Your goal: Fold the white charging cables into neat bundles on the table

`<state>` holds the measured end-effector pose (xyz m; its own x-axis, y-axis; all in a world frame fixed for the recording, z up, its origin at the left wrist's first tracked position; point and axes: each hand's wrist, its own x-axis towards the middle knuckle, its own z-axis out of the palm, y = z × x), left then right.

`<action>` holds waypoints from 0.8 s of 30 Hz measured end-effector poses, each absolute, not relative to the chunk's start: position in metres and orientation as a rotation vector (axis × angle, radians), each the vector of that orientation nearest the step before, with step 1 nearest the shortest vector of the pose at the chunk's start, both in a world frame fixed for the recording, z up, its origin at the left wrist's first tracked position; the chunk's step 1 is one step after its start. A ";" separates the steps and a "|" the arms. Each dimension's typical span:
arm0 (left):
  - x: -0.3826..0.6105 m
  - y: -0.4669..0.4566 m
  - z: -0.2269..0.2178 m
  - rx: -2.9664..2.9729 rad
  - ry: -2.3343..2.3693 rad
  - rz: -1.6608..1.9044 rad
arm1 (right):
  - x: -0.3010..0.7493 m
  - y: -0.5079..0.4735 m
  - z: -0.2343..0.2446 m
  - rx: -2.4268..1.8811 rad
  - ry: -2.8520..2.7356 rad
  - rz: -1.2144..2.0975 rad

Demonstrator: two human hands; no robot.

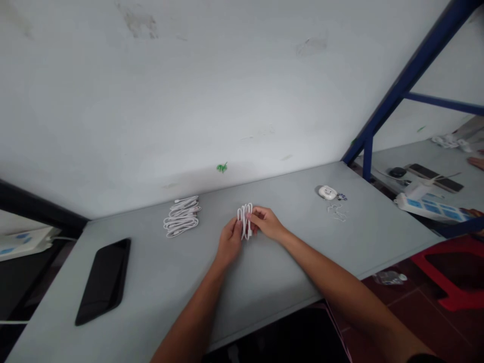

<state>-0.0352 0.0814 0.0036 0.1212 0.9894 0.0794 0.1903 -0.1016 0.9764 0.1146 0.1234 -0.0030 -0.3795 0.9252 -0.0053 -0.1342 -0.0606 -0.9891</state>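
Observation:
A coiled white cable [245, 219] stands upright over the middle of the grey table [159, 282], held between both hands. My left hand [230, 243] grips its near left side with curled fingers. My right hand [266, 222] pinches the coil from the right. Left of the hands, near the wall, lies a pile of several white cables [182, 216].
A black phone [105, 280] lies flat at the table's left. A small white case [327, 192] with a thin white cord [338, 210] rests at the far right. Beyond a blue metal frame [401, 85], another table holds a power strip [431, 206] and phones. A red stool [454, 277] stands lower right.

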 end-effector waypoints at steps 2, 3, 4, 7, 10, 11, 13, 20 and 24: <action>-0.037 0.084 -0.002 1.354 1.209 1.135 | 0.116 0.125 -0.003 -0.899 -1.326 1.616; -0.038 0.085 -0.004 1.313 1.195 1.137 | 0.117 0.126 -0.004 -0.898 -1.319 1.621; -0.039 0.086 -0.005 1.292 1.188 1.129 | 0.117 0.127 -0.004 -0.900 -1.317 1.616; -0.045 0.088 -0.005 1.361 1.288 1.090 | 0.121 0.129 -0.007 -0.940 -1.326 1.554; -0.058 0.092 -0.004 1.550 1.529 1.106 | 0.130 0.129 -0.011 -1.056 -1.388 1.374; -0.063 0.092 -0.003 1.611 1.622 1.107 | 0.135 0.128 -0.013 -1.107 -1.444 1.264; -0.074 0.093 -0.003 1.713 1.793 1.063 | 0.147 0.125 -0.016 -1.215 -1.605 0.986; -0.124 0.052 0.005 1.930 1.839 0.868 | 0.215 0.099 -0.029 -1.455 -2.039 0.214; -0.176 0.001 0.009 1.780 1.937 0.928 | 0.264 0.083 -0.032 -1.558 -2.099 0.156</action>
